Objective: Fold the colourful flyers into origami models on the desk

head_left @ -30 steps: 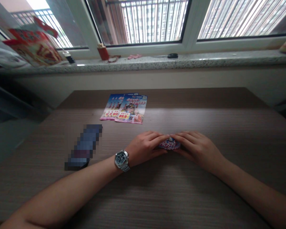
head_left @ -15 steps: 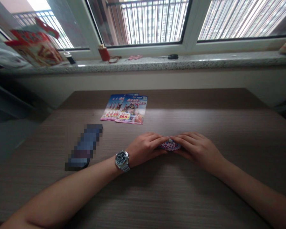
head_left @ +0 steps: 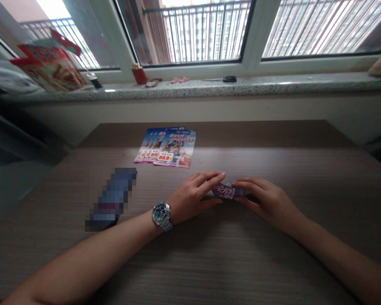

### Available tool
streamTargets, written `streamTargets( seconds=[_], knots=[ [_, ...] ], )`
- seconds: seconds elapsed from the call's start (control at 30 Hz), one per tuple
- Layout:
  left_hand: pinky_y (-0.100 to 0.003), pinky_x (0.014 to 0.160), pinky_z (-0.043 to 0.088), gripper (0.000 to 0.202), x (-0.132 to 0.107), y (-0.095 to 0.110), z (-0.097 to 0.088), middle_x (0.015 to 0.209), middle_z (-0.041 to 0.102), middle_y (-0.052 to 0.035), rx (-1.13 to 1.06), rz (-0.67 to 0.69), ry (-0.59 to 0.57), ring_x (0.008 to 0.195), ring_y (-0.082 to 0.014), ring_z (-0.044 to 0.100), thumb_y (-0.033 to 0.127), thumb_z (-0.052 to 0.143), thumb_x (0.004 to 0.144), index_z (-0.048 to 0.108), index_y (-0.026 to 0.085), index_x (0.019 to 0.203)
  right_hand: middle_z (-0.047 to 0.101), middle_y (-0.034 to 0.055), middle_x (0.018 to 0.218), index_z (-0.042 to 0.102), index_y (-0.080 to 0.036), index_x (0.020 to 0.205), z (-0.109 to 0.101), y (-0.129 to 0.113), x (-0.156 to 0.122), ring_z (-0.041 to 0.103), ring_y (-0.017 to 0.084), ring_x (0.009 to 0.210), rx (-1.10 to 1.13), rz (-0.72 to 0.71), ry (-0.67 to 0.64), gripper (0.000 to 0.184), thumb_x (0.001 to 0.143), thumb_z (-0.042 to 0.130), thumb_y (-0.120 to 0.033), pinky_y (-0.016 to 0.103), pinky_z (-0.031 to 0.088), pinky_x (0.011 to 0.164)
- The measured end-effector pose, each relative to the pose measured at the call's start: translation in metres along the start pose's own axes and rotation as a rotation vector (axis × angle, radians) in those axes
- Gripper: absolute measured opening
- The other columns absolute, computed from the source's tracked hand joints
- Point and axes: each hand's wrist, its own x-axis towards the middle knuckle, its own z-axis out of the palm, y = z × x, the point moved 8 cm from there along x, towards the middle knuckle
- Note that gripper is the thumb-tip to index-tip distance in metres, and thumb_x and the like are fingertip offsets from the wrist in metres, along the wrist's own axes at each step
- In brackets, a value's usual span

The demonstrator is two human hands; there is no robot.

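A small, crumpled or folded piece of printed paper [head_left: 226, 191], blue with pink and white lettering, lies between my hands on the table; it looks like a folded flyer. My right hand [head_left: 263, 195] pinches its right end, with the fingertips on top and the thumb at the near side. At the left end, my left hand [head_left: 195, 192], with a metal watch [head_left: 161, 214] on the wrist, has its fingers stretched out and the thumb apart. Whether those fingers touch the paper I cannot tell.
Several flyers [head_left: 175, 148] overlap on the wooden table [head_left: 273, 140] behind my hands. A pixelated phone-like object [head_left: 116, 199] rests left of my left forearm. On the stone windowsill [head_left: 197, 90] are a red container [head_left: 139, 75], a black-handled tool [head_left: 230, 79] and a red bag [head_left: 52, 67].
My left fingers have lifted and spread from the paper, showing more of its printed side. My right hand stays on the right end, its fingers slightly shifted.
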Motion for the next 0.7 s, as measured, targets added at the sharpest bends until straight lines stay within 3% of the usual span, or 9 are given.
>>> streamTargets(
  seconds=[0.13, 0.33, 0.7],
  knots=[
    [-0.047, 0.112, 0.045, 0.070, 0.000, -0.011, 0.001, 0.149, 0.044, -0.0145, 0.034, -0.107, -0.005, 0.135, -0.0272, 0.047, 0.033, 0.065, 0.092, 0.031, 0.020, 0.152, 0.070, 0.0108, 0.114, 0.060, -0.022, 0.121, -0.007, 0.020, -0.002, 0.066, 0.025, 0.102, -0.064, 0.095, 0.040, 0.027, 0.095, 0.061, -0.029, 0.039, 0.054, 0.088],
    [-0.049, 0.111, 0.044, 0.049, -0.003, -0.019, 0.014, 0.144, 0.050, -0.0129, 0.085, -0.155, -0.129, 0.130, -0.0278, 0.050, 0.032, 0.062, 0.094, 0.049, 0.022, 0.140, 0.070, 0.0096, 0.109, 0.062, -0.021, 0.117, -0.019, 0.058, -0.007, 0.067, 0.027, 0.096, -0.091, 0.278, 0.066, 0.026, 0.094, 0.060, -0.034, 0.042, 0.054, 0.086],
    [-0.048, 0.112, 0.042, 0.045, -0.007, -0.024, 0.020, 0.143, 0.050, -0.0135, 0.100, -0.192, -0.206, 0.130, -0.0283, 0.049, 0.039, 0.059, 0.095, 0.055, 0.021, 0.136, 0.071, 0.0119, 0.107, 0.066, -0.021, 0.113, -0.039, 0.102, -0.017, 0.068, 0.029, 0.091, -0.191, 0.421, 0.191, 0.034, 0.092, 0.058, -0.046, 0.046, 0.055, 0.084]
  ],
)
